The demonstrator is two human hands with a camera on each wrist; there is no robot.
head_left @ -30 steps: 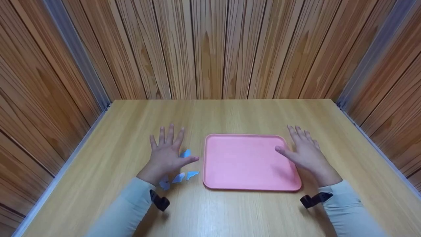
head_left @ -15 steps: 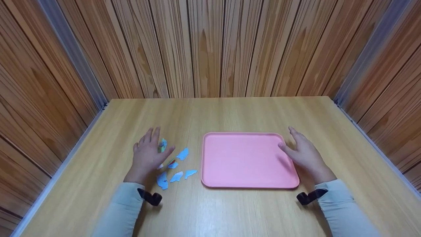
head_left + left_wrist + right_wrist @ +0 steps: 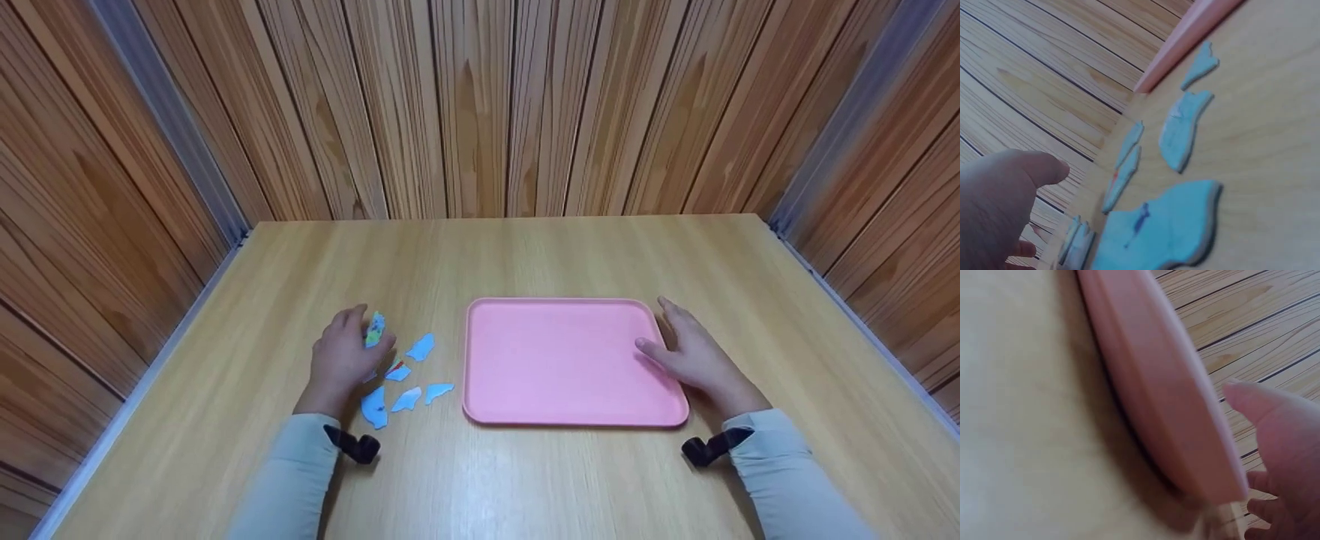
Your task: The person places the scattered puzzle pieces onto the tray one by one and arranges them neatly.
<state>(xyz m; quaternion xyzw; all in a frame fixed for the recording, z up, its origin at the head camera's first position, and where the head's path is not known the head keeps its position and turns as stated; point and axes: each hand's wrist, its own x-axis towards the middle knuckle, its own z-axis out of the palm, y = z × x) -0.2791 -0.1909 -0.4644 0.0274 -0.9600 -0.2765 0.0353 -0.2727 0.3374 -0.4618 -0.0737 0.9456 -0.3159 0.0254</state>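
My left hand (image 3: 343,361) is over the left side of a group of flat, jagged-edged blue pieces like puzzle pieces. Its thumb and fingers are apart around a blue-green piece (image 3: 375,330); whether they touch it I cannot tell. A piece with a red mark (image 3: 397,370) lies near the thumb. In the left wrist view a large blue piece with a dark figure (image 3: 1157,228) is closest. At the right end of the pink tray (image 3: 574,364), my right hand (image 3: 701,360) has its thumb over the rim and its fingers outside it, gripping nothing.
More blue pieces lie between my left hand and the tray, among them a pale one (image 3: 407,399) and a narrow one (image 3: 439,392). The wooden table (image 3: 525,480) is enclosed by plank-patterned walls (image 3: 480,112) at the back and sides.
My left hand has moved left and its spread fingers have drawn in and bent, uncovering several pieces. My right hand stays by the tray's right edge, its fingers now closer together.
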